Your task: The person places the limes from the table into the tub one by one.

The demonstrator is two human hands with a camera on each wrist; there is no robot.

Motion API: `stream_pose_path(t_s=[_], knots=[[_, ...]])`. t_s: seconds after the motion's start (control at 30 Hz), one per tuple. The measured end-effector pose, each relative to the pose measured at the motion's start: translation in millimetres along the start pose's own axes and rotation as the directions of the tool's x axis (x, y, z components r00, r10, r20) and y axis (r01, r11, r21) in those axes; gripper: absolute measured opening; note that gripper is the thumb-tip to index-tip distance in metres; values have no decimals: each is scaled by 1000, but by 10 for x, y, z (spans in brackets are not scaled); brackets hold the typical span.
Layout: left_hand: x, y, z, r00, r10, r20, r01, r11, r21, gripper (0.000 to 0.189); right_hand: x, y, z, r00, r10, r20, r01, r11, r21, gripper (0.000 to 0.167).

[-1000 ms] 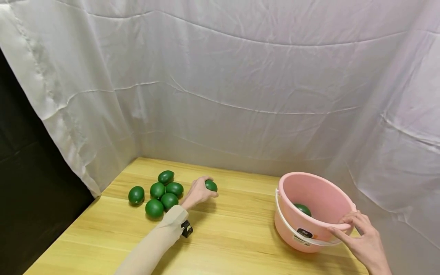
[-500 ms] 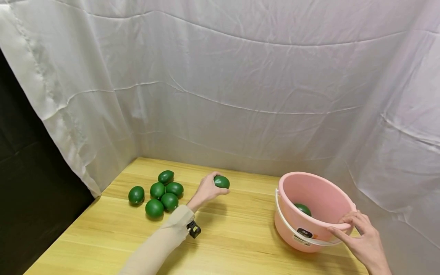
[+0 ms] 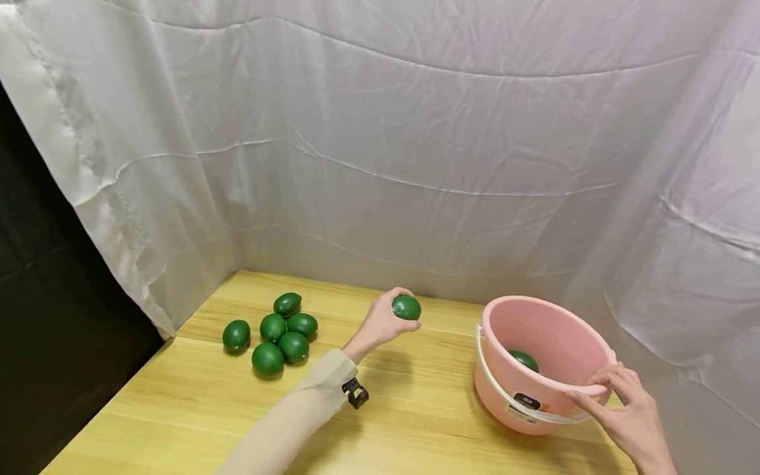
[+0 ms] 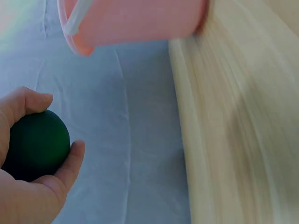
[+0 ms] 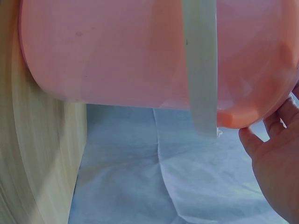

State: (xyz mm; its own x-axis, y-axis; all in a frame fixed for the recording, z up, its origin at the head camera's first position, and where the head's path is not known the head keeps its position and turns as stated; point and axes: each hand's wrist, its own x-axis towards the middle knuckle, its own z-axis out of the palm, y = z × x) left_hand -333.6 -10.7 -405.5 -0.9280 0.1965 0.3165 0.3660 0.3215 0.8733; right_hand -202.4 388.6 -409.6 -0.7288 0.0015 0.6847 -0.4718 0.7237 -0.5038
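My left hand [image 3: 384, 320] holds a dark green, smooth oval fruit that looks like a lime [image 3: 406, 308], raised above the table between the pile and the bucket. Thumb and fingers curl round the lime [image 4: 39, 144] in the left wrist view. My right hand [image 3: 629, 412] pinches the near right rim of a pink bucket [image 3: 549, 396], which stands on the table. One more lime [image 3: 522, 360] lies inside the bucket, partly hidden by its wall. The bucket's white handle [image 5: 201, 65] hangs down along its side.
Several limes lie grouped on the left of the wooden table [image 3: 178, 402], among them a front lime [image 3: 268, 359] and a lone lime [image 3: 236, 336] farther left. A pale grey curtain [image 3: 380, 165] closes off the back and sides. Black cloth [image 3: 53, 330] shows at far left.
My left hand has carried the lime rightward and slightly up, away from the pile and closer to the bucket. The right hand and bucket have stayed in place.
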Motion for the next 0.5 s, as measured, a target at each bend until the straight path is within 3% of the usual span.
stream_pose_path(t_s=[0.17,0.5], knots=[[50,158,122,998,40,38,-39,998,-40,53,28,-14,16,1000,14,2,-14,1000,4,37],[100,467,512,988,140,65,-139,990,-27,53,0,5,-1,1000,-17,-4,17,1000,10,39]])
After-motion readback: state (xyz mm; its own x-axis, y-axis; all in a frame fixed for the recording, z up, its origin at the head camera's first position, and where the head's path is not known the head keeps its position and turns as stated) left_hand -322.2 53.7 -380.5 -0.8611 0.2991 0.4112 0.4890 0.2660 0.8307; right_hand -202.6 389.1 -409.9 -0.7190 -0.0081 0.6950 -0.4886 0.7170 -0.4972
